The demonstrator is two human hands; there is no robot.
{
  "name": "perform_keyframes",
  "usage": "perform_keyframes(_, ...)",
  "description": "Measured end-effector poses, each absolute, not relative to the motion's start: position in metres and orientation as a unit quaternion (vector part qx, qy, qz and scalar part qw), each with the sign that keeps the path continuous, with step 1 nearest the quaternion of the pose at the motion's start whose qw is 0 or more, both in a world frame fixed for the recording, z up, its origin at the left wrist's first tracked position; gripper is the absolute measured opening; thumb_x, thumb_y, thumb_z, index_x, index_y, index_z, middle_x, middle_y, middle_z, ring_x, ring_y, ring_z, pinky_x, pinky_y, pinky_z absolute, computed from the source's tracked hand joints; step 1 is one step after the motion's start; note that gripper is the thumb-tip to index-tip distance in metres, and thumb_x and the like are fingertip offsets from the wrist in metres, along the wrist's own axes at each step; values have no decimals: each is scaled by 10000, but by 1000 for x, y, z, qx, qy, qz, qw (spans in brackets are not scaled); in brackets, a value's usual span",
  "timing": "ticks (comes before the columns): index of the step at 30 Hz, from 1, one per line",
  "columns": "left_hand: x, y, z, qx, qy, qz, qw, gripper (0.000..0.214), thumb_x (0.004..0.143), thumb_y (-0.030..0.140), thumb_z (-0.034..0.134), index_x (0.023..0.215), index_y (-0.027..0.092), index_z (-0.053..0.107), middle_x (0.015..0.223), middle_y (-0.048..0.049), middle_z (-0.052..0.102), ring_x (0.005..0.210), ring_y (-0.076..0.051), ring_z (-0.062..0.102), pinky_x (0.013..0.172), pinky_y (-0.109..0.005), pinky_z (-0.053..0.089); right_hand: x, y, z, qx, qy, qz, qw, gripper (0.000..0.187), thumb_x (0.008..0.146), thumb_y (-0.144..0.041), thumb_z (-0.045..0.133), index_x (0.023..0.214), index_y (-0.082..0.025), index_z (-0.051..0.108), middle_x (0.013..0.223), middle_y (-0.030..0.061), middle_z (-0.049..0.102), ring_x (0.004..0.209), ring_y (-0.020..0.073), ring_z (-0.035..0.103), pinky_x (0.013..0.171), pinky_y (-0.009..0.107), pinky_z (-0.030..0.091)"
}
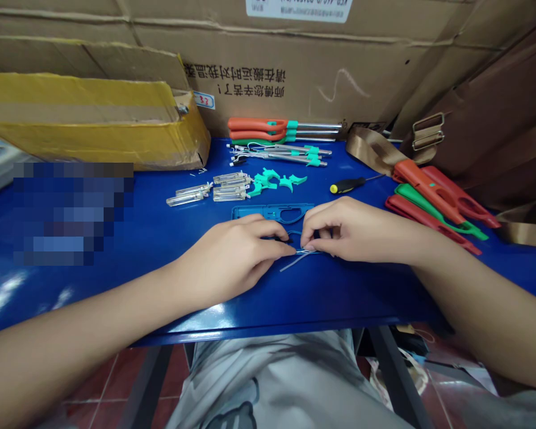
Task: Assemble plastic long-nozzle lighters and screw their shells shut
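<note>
My left hand and my right hand meet at the middle of the blue table. Both pinch a small bundle of thin white wires between fingers and thumbs. A loose wire end trails toward me below the hands. Just behind my fingers lies a blue plastic handle shell, partly hidden by them. Further back sit teal plastic triggers and several clear plastic parts.
Assembled orange lighters with metal tubes lie at the back. Red and green handle shells are piled at the right, near a yellow-handled screwdriver. A taped cardboard box stands at the left. Large cartons form the back wall.
</note>
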State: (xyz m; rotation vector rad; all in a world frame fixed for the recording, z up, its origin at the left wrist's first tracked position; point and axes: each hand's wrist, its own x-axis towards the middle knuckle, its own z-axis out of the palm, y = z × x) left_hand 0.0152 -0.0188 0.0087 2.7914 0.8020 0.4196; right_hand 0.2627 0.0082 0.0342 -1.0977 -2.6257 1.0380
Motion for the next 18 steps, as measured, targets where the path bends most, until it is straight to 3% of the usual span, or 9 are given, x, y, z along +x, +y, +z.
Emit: perform_keyframes(18,15,-20,9,950,270,125,94,356,995,152,512,1186,312,767,1264,-26,713,1066,-235,683,867,-368,589,260,7,31,-352,-873,333,54,141,846,-109,637,840,-177,760,793,-2,703,644,104,575,613,233,425)
